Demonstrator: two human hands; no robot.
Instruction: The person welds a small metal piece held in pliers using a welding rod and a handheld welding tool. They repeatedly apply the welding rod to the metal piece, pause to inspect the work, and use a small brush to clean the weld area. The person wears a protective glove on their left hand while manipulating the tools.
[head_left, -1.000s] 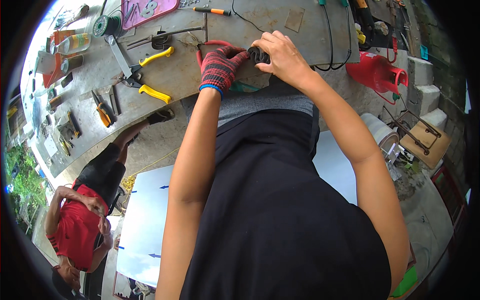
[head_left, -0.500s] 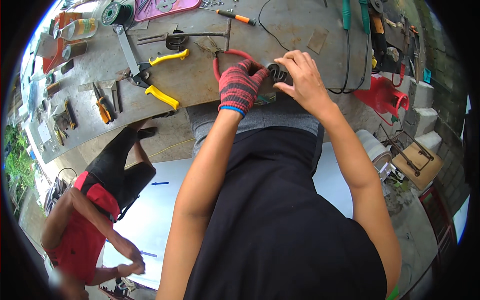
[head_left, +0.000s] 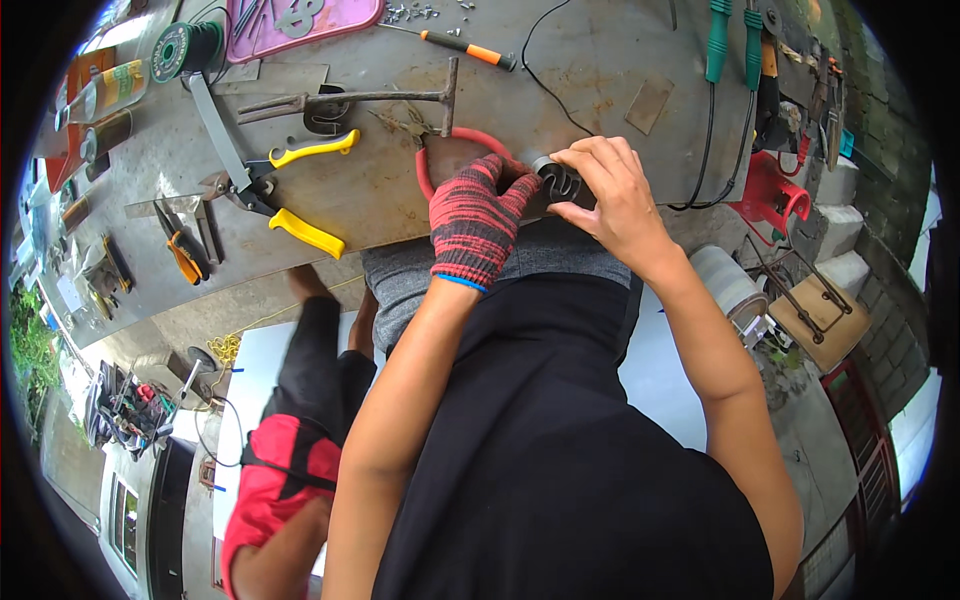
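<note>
Near the workbench's front edge, both hands are at a small dark metal piece bent into an S-like curl. My left hand, in a red and black knit glove with a blue cuff, pinches its left side. My bare right hand grips the piece from the right, thumb below and fingers above. Just behind the glove lie pliers with red handles, their grips partly hidden by it. A T-shaped metal bar lies beyond them. Left of these rest large snips with yellow handles.
The metal workbench also carries orange-handled pliers, a screwdriver, a pink tray, a wire spool and green-handled cable leads. Behind me at left is another person in red. A red chair stands right.
My view has shifted slightly, so the bench items appear further left and lower. Both hands stay on the curled metal piece. The other person has moved right, closer to my left arm.
</note>
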